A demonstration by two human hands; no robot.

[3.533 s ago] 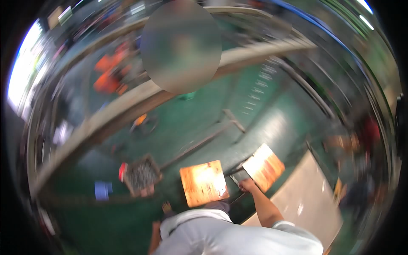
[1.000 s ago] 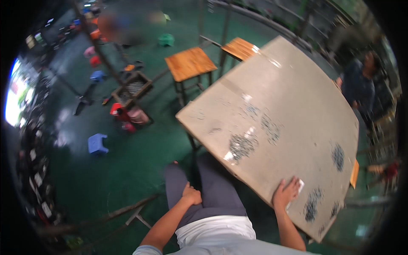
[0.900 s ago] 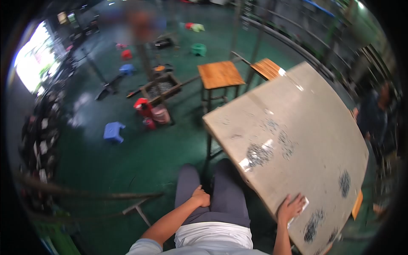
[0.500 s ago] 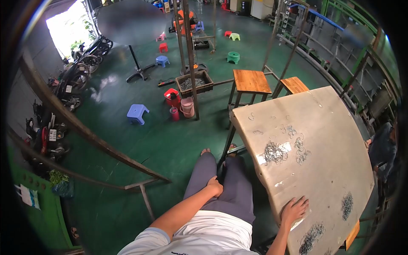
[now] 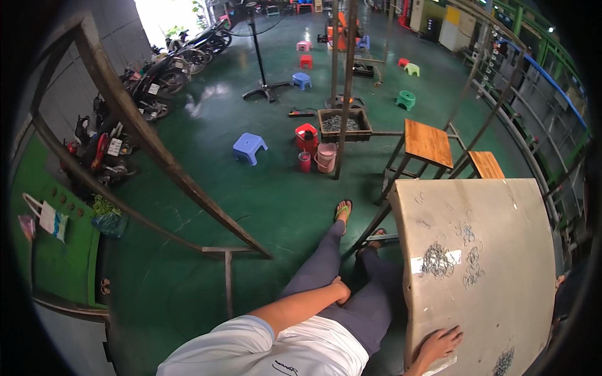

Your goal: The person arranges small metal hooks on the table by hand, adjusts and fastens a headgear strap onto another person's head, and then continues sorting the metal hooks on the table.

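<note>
My left hand (image 5: 340, 291) rests on my lap between the thighs of my grey trousers (image 5: 313, 269), its fingers mostly hidden. Flat on the padded, beige-covered table (image 5: 476, 313) at the right lies my right hand (image 5: 444, 343), fingers stretched and holding nothing. Ahead of that hand, small curved pieces of dark wire form a pile (image 5: 438, 262), with a looser cluster (image 5: 474, 264) beside it. Another wire pile (image 5: 503, 361) sits near the bottom edge of the view, to the right of my right hand.
Wooden-topped stools (image 5: 428, 143) stand beyond the table. A metal frame (image 5: 169, 182) slants along my left. Ahead are a blue plastic stool (image 5: 250, 148), a pink bucket (image 5: 325, 158) and a crate of metal pieces (image 5: 345, 128). Motorbikes (image 5: 157, 94) line the left wall. Another person (image 5: 570, 291) is at the far right.
My view has turned left, so the table and floor objects appear farther right. My left foot now shows more fully, stretched forward in its sandal. Both hands keep their places on lap and table.
</note>
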